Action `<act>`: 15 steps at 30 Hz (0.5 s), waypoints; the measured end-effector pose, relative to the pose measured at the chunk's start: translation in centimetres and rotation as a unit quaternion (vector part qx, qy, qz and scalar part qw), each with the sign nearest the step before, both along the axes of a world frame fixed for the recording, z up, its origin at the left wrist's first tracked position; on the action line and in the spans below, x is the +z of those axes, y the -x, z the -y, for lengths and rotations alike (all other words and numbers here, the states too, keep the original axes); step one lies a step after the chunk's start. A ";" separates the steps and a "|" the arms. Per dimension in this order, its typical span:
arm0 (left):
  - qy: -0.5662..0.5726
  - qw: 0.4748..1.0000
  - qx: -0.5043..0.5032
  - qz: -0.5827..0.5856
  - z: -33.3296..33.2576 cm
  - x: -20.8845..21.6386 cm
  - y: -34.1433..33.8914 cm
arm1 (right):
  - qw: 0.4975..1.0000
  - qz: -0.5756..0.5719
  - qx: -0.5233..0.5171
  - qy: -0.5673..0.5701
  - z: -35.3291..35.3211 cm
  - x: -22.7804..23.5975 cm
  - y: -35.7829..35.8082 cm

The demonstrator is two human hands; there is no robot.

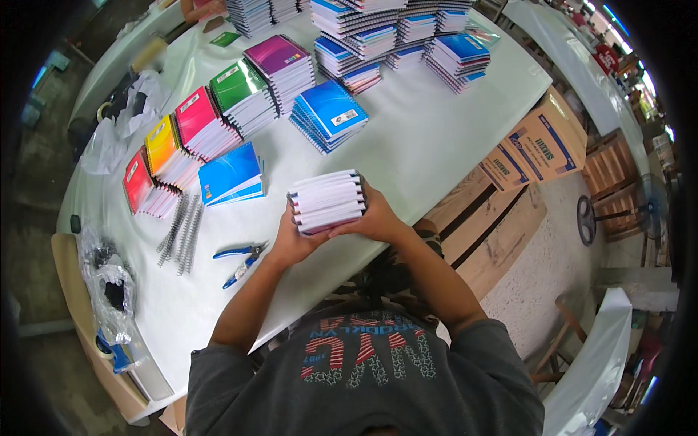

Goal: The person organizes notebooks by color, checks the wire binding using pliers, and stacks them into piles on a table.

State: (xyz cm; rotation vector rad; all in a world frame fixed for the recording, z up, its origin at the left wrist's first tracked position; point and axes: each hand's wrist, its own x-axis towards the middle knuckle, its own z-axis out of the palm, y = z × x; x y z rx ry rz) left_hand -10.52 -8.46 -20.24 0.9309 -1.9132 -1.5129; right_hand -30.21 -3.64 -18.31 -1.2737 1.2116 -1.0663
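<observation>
Between my two hands is a stack of several spiral notebooks (327, 202), white page edges facing up, held above the near edge of the table. My left hand (292, 240) grips the stack's left side, and my right hand (378, 218) wraps round its right side with the fingers reaching underneath. Beyond it stands a pile of blue notebooks (329, 112). Left of the stack lie a few blue notebooks (233, 174). Blue-handled pliers (243, 263) rest on the table close to my left forearm, with loose metal spiral coils (180, 236) farther left.
A row of notebook piles in red (136, 179), yellow (161, 145), pink (196, 115), green (238, 85) and purple (276, 54) runs along the left. Tall notebook stacks (356, 33) fill the far side. Clear plastic wrap (109, 283) lies at left; cardboard boxes (545, 138) stand right of the table.
</observation>
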 end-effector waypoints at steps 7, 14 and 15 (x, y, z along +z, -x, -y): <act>0.585 0.804 0.007 -0.100 2.2 6.5 0.2 | 0.995 0.009 -0.069 0.071 -2.3 2.8 2.9; 0.686 0.723 -0.085 0.002 3.0 7.1 1.1 | 0.935 0.285 0.073 -0.196 -5.4 5.3 3.0; 0.683 0.727 -0.070 0.011 2.8 6.9 1.5 | 0.939 0.283 0.064 -0.186 -5.6 5.5 3.3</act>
